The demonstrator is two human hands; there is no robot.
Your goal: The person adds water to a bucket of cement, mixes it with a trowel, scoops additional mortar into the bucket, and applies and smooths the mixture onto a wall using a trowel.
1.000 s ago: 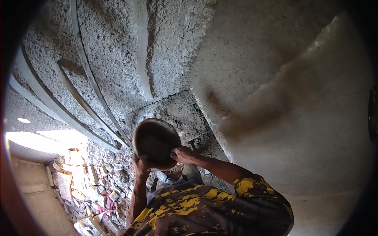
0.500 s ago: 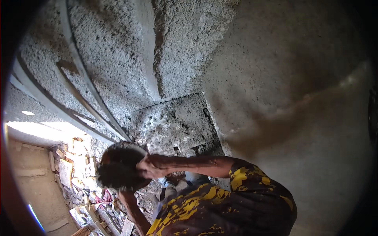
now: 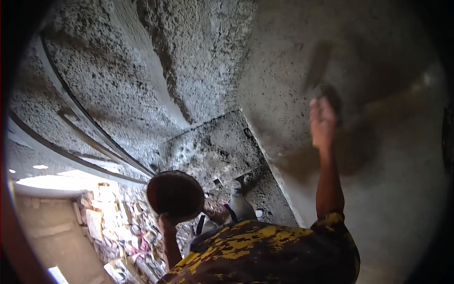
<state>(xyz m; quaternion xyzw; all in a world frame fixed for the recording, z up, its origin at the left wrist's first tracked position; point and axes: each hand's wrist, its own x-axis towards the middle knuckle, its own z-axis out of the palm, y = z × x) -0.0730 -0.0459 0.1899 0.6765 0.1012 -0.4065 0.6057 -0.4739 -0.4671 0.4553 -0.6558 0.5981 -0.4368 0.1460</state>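
Observation:
A dark, round, shallow bowl (image 3: 175,195) is tilted so that its dark inside shows. My left hand (image 3: 166,223) is closed on the bowl's lower rim. Off to the right, my right hand (image 3: 323,122) is raised with its arm stretched out against the smooth grey wall (image 3: 283,85). Its fingers look bent and are a little blurred. A dark shape lies at the fingertips; whether it is a held thing or a shadow is unclear. Between the hands is a rough, mortar-spattered surface (image 3: 203,146).
A rough grey wall (image 3: 118,71) rises at the upper left, with long curved poles or pipes (image 3: 85,113) along it. Sunlit rubble and broken pieces (image 3: 127,227) cover the ground at lower left. My feet (image 3: 241,206) stand below the spattered surface.
My right hand has left the bowl and swung up and right to the smooth wall. The bowl, still in my left hand, appears slightly farther right as the view has shifted.

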